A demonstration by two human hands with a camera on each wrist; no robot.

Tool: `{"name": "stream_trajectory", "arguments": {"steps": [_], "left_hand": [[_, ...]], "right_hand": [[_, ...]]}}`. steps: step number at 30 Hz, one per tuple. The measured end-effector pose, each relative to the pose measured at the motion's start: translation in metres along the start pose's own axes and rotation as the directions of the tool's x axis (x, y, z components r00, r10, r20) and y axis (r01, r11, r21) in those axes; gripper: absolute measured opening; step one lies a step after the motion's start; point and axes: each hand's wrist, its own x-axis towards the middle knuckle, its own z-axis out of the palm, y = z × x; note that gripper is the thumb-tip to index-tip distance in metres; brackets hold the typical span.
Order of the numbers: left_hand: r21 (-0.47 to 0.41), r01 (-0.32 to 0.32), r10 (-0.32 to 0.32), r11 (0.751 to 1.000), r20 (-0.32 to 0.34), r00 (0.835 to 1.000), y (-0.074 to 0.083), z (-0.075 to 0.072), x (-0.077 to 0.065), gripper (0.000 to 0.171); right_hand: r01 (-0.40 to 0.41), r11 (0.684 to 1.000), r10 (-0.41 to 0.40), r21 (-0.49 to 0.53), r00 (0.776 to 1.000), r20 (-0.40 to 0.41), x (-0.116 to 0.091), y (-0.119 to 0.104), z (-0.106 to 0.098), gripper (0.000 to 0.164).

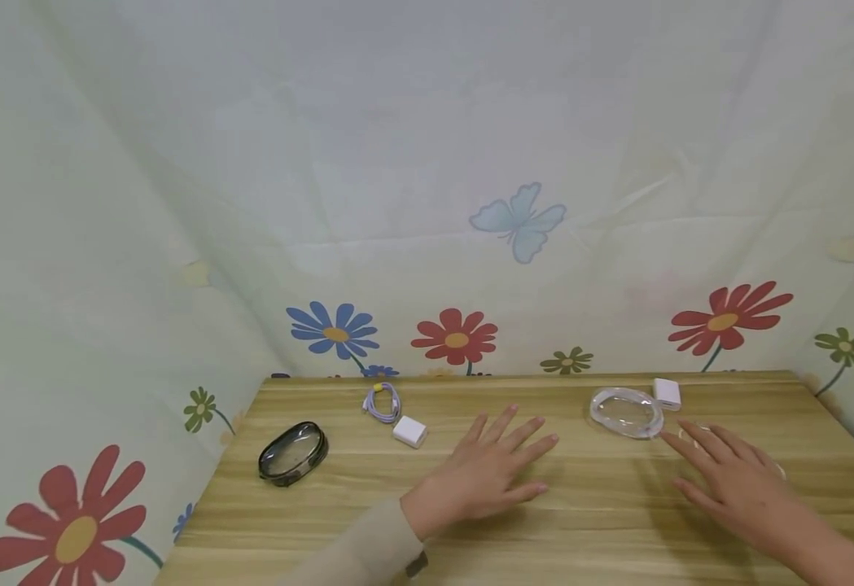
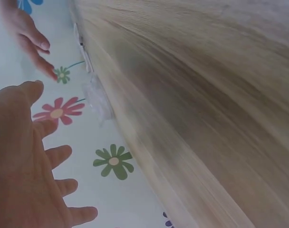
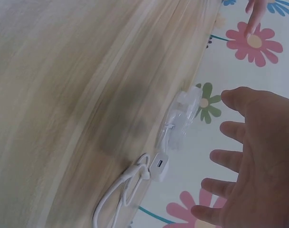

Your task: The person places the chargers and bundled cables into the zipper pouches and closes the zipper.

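Observation:
My left hand [image 1: 474, 478] hovers over the middle of the wooden table, palm down and fingers spread, holding nothing. Up and left of it in the head view lie a white charger block [image 1: 409, 432] and a coiled lilac cable [image 1: 382, 404] with a yellow tie. Also spread and without anything in its grasp, my right hand [image 1: 743, 491] is above the table's right side, partly hiding a white cable [image 3: 120, 182]. Just beyond its fingers are a clear oval case [image 1: 626, 413] and a second white charger block [image 1: 666, 394], shown with its port in the right wrist view.
A clear oval case with a black rim [image 1: 293, 454] lies near the left edge of the table [image 1: 580, 537]. Behind the table and along its sides hangs a pale cloth [image 1: 412, 163] printed with flowers and a butterfly.

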Motion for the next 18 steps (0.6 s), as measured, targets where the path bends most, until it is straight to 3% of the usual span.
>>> {"name": "stream_trajectory", "arguments": {"steps": [10,18], "left_hand": [[0.001,0.014,-0.014,1.0,0.035,0.999,0.009,-0.005,0.009,0.067],[0.026,-0.006,0.004,1.0,0.075,0.997,0.021,-0.007,0.023,0.068]], "right_hand": [[0.025,1.0,-0.023,0.016,0.996,-0.09,-0.007,0.008,0.009,0.06],[-0.021,1.0,0.022,0.013,0.999,-0.035,-0.013,0.013,0.014,0.06]]}}
